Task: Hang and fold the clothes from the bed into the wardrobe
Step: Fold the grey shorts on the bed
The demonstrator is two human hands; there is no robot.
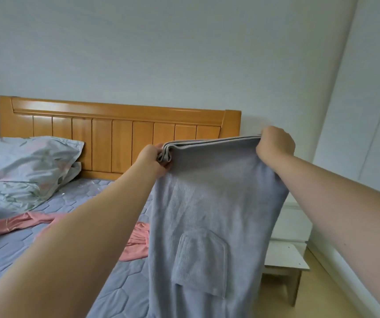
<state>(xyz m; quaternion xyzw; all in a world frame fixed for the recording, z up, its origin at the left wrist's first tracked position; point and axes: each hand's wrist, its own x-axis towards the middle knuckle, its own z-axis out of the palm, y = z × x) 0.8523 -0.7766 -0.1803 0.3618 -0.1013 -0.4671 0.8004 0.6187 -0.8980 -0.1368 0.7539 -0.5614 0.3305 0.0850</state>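
Grey garment [207, 203] held up at centre frame, over the right edge of the bed [12, 253].
Pink clothing [136, 244] on the mattress partly hidden behind it; pillow [23, 157] at left, wardrobe [372, 111] at far right. Top edge gripped by left hand [153, 160] and right hand [274, 143], long axis hanging downward, pocket toward the camera.

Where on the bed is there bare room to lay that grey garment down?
Bare mattress shows between the pillow, the headboard and the pink clothes, and again on the near side of those clothes. The middle strip is crowded with them. The low white table on the right also looks free.
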